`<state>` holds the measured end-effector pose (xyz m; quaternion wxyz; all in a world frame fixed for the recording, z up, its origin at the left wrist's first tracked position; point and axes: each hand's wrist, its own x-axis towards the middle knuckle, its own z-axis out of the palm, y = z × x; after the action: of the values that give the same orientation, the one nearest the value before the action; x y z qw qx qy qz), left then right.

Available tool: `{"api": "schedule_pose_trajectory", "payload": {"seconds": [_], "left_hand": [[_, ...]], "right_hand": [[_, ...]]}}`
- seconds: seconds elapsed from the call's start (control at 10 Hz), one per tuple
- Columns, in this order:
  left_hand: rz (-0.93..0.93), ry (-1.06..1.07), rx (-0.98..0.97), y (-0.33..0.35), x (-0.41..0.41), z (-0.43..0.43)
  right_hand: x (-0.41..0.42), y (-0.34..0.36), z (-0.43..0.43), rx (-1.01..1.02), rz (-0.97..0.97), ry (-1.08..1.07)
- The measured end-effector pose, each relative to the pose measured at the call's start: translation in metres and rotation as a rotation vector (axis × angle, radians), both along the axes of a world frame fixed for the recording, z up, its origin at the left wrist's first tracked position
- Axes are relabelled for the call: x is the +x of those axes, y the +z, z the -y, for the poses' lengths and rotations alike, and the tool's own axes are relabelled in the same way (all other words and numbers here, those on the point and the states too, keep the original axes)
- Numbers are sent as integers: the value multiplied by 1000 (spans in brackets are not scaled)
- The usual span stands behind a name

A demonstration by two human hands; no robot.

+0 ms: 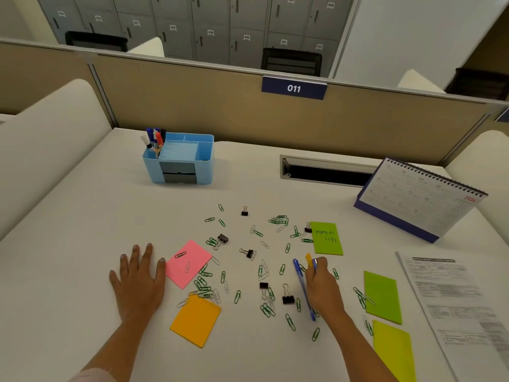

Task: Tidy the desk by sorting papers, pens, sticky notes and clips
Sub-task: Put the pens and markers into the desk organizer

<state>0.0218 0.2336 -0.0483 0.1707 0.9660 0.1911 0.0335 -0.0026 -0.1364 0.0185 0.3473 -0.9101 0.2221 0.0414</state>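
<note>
My right hand (pixel 322 288) grips a blue pen (pixel 302 287) and a yellow pen (pixel 308 259) low over the white desk (pixel 82 216). My left hand (pixel 137 277) rests flat on the desk, fingers spread, touching the edge of a pink sticky pad (pixel 187 263). An orange pad (pixel 196 321) lies below it. Green pads lie at the right: one with writing (pixel 327 238), one plain (pixel 382 297), and a yellow-green one (pixel 394 351). Several green and silver paper clips (pixel 205 289) and black binder clips (pixel 288 298) are scattered between them. A blue organiser (pixel 179 158) at the back holds several pens (pixel 155 139).
A printed paper sheet (pixel 454 307) lies at the right edge. A desk calendar (pixel 418 197) stands at the back right, next to a cable slot (pixel 325 172). A beige partition (pixel 192 106) with a sign reading 011 closes the back of the desk.
</note>
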Motion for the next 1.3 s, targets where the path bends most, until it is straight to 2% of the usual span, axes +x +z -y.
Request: {"api": "schedule_pose_trajectory", "payload": {"seconds": [0.1,0.5,0.6,0.7,0.9,1.1,1.3], "left_hand": [[2,0,-4,1,0,0],[1,-1,-1,1,0,0],[3,0,-1,1,0,0],[5,2,-3,1,1,0],[18,-1,-4,0,1,0],[42,-2,1,1,1,0],[60,6,-25,0,1,0]], "right_hand": [[-2,-6,2,-98,-50,45],[10,-9,-12,-211,-127,170],[12,-6,-13,-128,-109,153],[13,-5,-11,45,-8,133],[14,9,-24,467,149,53],[14,14,-35,918,139,-47],[37,15,-46,879,343,-36]]}}
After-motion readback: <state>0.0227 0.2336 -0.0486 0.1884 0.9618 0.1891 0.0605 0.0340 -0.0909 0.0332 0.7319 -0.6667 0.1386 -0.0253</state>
